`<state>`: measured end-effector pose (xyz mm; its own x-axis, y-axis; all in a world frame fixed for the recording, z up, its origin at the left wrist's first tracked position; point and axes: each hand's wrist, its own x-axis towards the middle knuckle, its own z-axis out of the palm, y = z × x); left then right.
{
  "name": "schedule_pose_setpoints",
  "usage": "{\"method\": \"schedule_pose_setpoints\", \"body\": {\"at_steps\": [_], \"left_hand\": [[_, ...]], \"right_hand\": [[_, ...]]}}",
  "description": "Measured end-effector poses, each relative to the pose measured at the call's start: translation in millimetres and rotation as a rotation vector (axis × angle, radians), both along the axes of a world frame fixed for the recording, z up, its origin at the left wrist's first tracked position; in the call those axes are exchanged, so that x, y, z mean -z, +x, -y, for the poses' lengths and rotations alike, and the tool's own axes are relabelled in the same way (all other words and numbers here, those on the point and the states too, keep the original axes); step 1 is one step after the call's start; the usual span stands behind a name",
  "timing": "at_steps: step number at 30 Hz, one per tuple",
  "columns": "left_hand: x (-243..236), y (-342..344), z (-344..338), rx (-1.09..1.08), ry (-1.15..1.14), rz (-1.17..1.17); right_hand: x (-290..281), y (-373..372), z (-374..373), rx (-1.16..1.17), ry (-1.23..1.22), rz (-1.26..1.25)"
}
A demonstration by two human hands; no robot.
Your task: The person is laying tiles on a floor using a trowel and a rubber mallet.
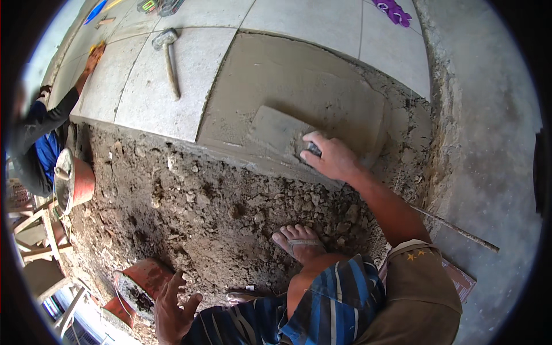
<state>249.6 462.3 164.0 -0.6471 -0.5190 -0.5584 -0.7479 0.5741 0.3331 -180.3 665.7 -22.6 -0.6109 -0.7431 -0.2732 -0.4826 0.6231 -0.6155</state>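
My right hand (333,156) is closed round the handle of a flat rectangular plastering trowel (279,127), whose blade is coated in mortar. The blade lies on a bed of wet grey mortar (270,69), spread smooth beside the laid tiles. Lower down, my left hand (175,310) hangs with its fingers apart, holding nothing. It is nearest to a tipped orange bucket (150,275) on the rough soil; whether it touches the bucket I cannot tell.
A mallet (170,60) rests on a pale tile (149,115). At the left, a co-worker's hand (95,54) presses something yellow on the tiles, near another orange bucket (83,181). Broken soil (190,218) lies round my sandalled foot; a thin rod (460,230) lies right.
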Motion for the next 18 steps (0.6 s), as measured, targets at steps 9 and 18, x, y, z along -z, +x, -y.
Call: {"method": "schedule_pose_setpoints", "body": {"at_steps": [9, 18], "left_hand": [[3, 2, 2, -0.007, -0.019, 0.000], [5, 5, 0, 0.065, -0.027, -0.114]], "right_hand": [[14, -78, -82, 0.450, 0.130, -0.268], [16, -54, -106, 1.148, -0.442, 0.397]]}}
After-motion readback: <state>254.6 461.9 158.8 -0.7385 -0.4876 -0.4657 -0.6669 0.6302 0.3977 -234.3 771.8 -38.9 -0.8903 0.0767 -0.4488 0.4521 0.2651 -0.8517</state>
